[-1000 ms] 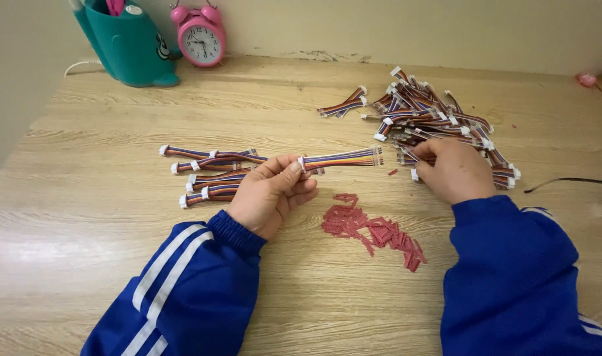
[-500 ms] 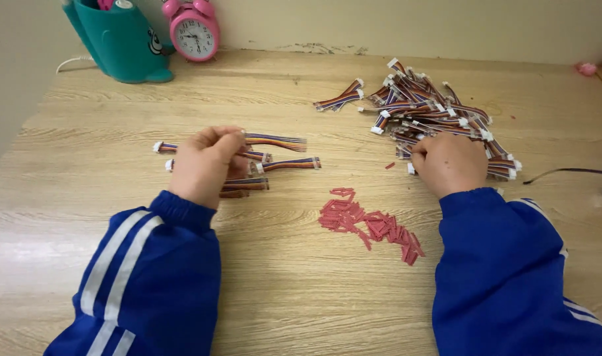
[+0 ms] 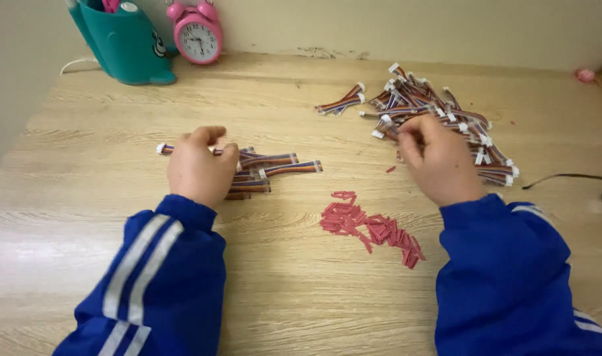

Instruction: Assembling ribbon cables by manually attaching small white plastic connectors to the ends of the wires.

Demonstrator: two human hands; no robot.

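— Resting on the small row of striped cables [image 3: 274,168], that left hand [image 3: 198,168], fingers curled down over them; whether they're pinching one, I cannot tell.

— And the right hand [image 3: 439,161]?

— It's digging into the big heap of cables [image 3: 439,109], fingertips bunched together at its near edge. Red sleeve bits [image 3: 370,227] are lying between both hands on the wooden table [image 3: 281,290].

Left hand [image 3: 198,166] rests on the small row of multicoloured ribbon cables with white connectors [image 3: 274,168]. Right hand [image 3: 439,161] touches the large heap of similar cables [image 3: 439,109]. Red tube pieces [image 3: 370,227] lie between them on the wooden desk [image 3: 281,283].
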